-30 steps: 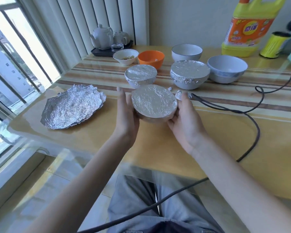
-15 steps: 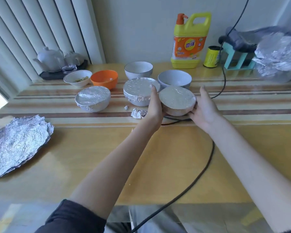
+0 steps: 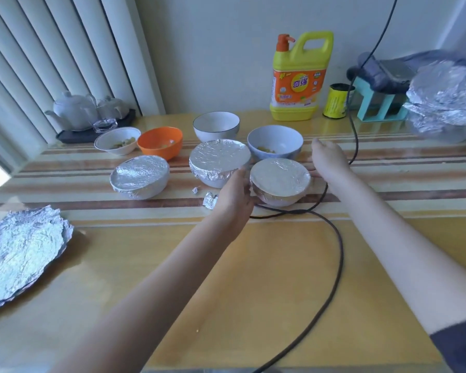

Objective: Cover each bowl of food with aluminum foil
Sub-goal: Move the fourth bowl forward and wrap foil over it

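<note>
A bowl freshly covered with foil (image 3: 280,181) stands on the table, partly on a black cable (image 3: 334,238). My left hand (image 3: 234,195) rests against its left side with relaxed fingers. Just right of and behind that bowl, my right hand (image 3: 328,160) hangs off it, fingers loose and holding nothing. Two more foil-covered bowls (image 3: 140,176) (image 3: 219,162) stand to the left. Uncovered behind them are a small white bowl (image 3: 117,140), an orange bowl (image 3: 160,141), a dark-rimmed white bowl (image 3: 216,126) and a blue-grey bowl (image 3: 275,142). Crumpled foil sheets (image 3: 19,259) lie at the left edge.
Two foil scraps (image 3: 210,200) lie by my left hand. At the back stand a yellow detergent bottle (image 3: 299,76), a yellow roll (image 3: 336,100) and a teal stand (image 3: 379,109). A big foil-wrapped bundle (image 3: 447,103) sits far right, a teapot set (image 3: 76,110) far left.
Both hands carried the covered bowl away from me and to the right, and set it beside the other covered bowls. My right hand has come off it.
</note>
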